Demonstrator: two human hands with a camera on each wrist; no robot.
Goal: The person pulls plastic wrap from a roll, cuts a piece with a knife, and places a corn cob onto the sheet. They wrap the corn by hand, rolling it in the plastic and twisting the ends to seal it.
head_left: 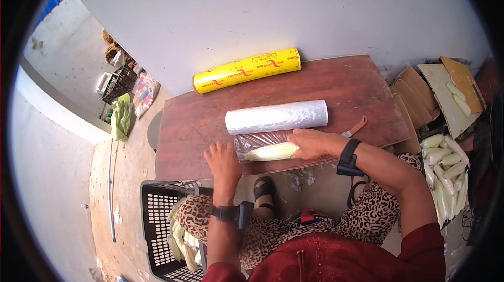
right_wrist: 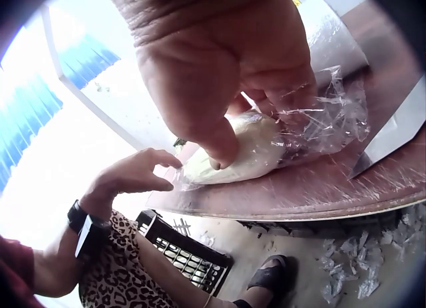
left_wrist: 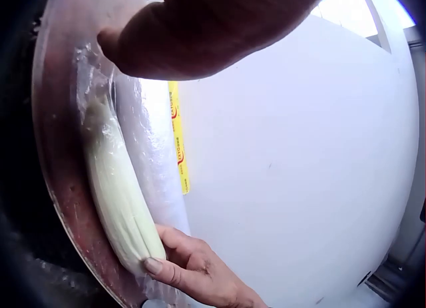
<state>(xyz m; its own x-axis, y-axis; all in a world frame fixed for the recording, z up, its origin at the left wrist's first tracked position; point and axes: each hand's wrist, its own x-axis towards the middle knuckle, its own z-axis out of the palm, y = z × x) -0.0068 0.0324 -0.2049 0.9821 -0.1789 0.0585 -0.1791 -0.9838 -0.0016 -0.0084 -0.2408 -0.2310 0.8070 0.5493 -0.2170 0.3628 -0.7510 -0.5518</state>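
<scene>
A pale green ear of corn in its husk [head_left: 271, 152] lies near the table's front edge, on clear cling film [head_left: 257, 140] drawn out from a roll. My right hand [head_left: 313, 144] grips its right end, the thumb [left_wrist: 163, 268] on the near side and the fingers on the far side. Film covers part of the ear and bunches loosely by the right hand in the right wrist view. My left hand [head_left: 222, 162] is just left of the ear's other end, fingers relaxed and holding nothing. Behind the ear lies the film roll [head_left: 276, 117].
A yellow printed roll [head_left: 247, 70] lies at the table's back edge. A knife with an orange handle [head_left: 358, 125] rests right of the right hand. Below left stands a black crate [head_left: 153, 229] with more corn; wrapped ears [head_left: 446, 169] are piled at the right beside cardboard [head_left: 415, 93].
</scene>
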